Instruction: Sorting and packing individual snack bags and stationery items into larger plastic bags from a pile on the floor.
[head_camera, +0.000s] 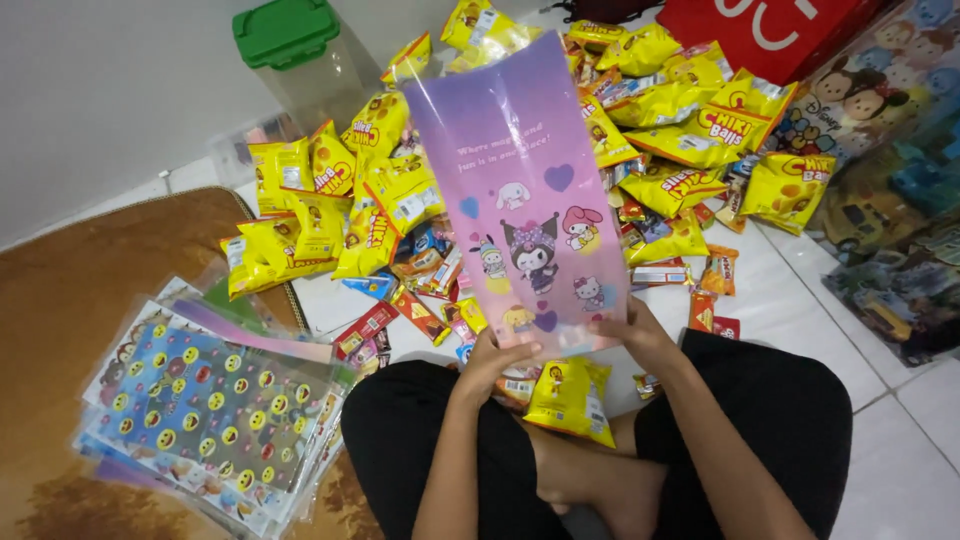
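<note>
Bag stack on rug, far left. Left hand and right hand each pinch the bottom edge of a purple bag, upright over lap. Yellow packet below; snack pile behind.

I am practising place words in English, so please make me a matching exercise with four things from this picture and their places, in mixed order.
Things:
1. purple cartoon bag
2. green lid
3. stack of smiley-print bags
4. single yellow snack pack

Places:
A. on the clear container, top left
B. on the person's lap
C. held up by the left hand and right hand
D. on the floor, lower left

Pairs: 1-C, 2-A, 3-D, 4-B
</note>
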